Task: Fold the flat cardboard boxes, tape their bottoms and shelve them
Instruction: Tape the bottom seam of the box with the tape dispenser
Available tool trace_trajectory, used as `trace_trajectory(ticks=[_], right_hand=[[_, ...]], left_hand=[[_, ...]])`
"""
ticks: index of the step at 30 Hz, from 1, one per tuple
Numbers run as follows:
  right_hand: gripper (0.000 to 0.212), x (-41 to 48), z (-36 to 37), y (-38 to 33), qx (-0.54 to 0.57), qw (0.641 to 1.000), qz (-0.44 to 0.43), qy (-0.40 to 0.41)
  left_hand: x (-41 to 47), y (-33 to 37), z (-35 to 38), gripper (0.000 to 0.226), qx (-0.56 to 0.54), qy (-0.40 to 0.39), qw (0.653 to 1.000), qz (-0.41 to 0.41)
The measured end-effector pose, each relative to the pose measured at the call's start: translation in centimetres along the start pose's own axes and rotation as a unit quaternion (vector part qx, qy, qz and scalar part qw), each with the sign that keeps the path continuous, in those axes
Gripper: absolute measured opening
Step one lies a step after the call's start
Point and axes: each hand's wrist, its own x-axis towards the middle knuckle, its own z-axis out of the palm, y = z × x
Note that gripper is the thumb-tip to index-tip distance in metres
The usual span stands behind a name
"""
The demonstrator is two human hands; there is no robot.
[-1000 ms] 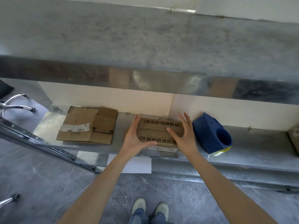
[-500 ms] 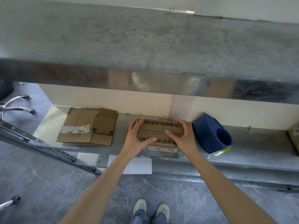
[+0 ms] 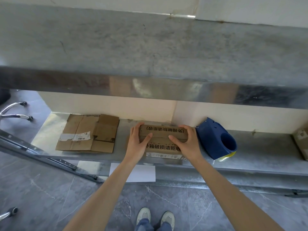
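Note:
A small folded cardboard box [image 3: 164, 138] with black printed characters sits on the lower metal shelf [image 3: 260, 155]. My left hand [image 3: 137, 144] grips its left end, fingers curled over the far edge and thumb on top. My right hand [image 3: 187, 142] grips its right end the same way. A flat unfolded cardboard box [image 3: 88, 133] with a white label lies on the shelf to the left. A blue tape dispenser [image 3: 216, 140] holding yellow tape stands just right of my right hand.
The upper shelf [image 3: 150, 47] overhangs the lower one. A metal rail [image 3: 41, 155] slants across the lower left. Chair legs [image 3: 15, 110] stand at far left. A white sheet [image 3: 138, 172] hangs under the shelf edge. Another cardboard piece [image 3: 301, 142] shows at the right edge.
Both hands went from flat beside the box to curled over its far edge, closing on its two ends. The box stays in the same spot on the shelf.

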Motion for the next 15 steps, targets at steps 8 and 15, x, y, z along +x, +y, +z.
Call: trace_trajectory(ticks=[8,15], right_hand=[[0.051,0.03,0.08,0.12,0.011,1.0,-0.002,0.001],[0.064,0.21,0.16,0.77,0.047,0.999,0.002,-0.006]], left_hand=[[0.13,-0.63,0.1,0.034,-0.07,0.001,0.998,-0.009],[-0.01,-0.34,0.05,0.038,-0.138,-0.019,0.99,-0.032]])
